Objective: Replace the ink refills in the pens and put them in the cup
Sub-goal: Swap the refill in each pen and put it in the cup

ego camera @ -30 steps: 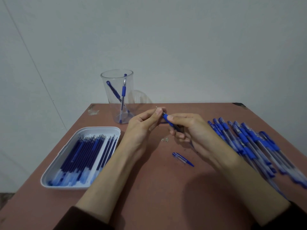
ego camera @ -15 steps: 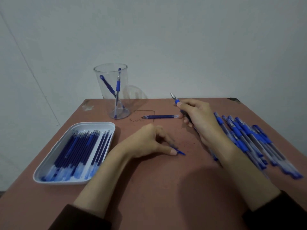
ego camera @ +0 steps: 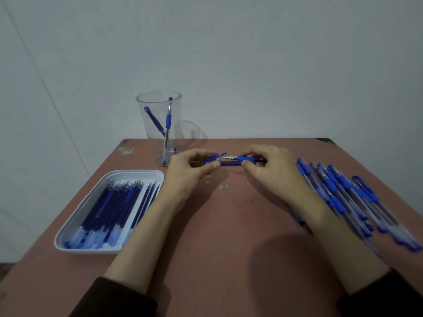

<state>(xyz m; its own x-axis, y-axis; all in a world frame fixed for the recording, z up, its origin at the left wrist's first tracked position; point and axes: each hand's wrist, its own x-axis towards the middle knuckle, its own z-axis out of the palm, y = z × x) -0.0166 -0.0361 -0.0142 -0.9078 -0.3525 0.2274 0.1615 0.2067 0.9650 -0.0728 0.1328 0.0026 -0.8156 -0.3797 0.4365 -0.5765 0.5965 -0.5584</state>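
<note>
Pen (ego camera: 246, 159) is in the right hand (ego camera: 272, 172), fingers curled round the blue grip, metal tip pointing left. Left hand (ego camera: 187, 172) pinches what looks like the cap (ego camera: 217, 156), pretty much in line with that tip and just beside it. Loose refill (ego camera: 230, 164) lies on the table (ego camera: 229, 225) between both thumbs, long axis left-right. Clear cup (ego camera: 176, 115) sits behind the left hand, so I'd guess that hand's the closer one for the drop-off.
</note>
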